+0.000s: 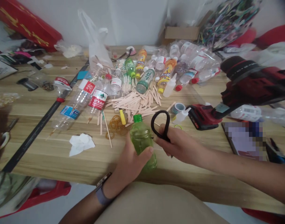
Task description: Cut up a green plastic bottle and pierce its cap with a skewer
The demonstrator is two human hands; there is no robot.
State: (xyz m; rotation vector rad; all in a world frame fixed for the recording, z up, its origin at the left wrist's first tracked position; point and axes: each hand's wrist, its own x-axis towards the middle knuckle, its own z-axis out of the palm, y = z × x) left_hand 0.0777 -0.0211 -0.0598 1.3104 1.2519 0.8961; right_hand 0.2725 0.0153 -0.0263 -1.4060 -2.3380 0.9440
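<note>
A green, empty-looking plastic bottle with no cap stands or is held near the table's front edge. My left hand is wrapped round its lower left side, the thumb across its front. Close to the bottle's right side, my right hand is closed on black-handled scissors, one handle loop sticking up; the blades are mostly hidden. Beyond the bottle lie a small yellow-handled tool, brown rubber bands and a pile of wooden sticks.
A red and black power drill stands at the right. Clear bottles lie at the left beside a long black strip. White tissue lies nearer. More bottles crowd the back. A phone-like device is at the right.
</note>
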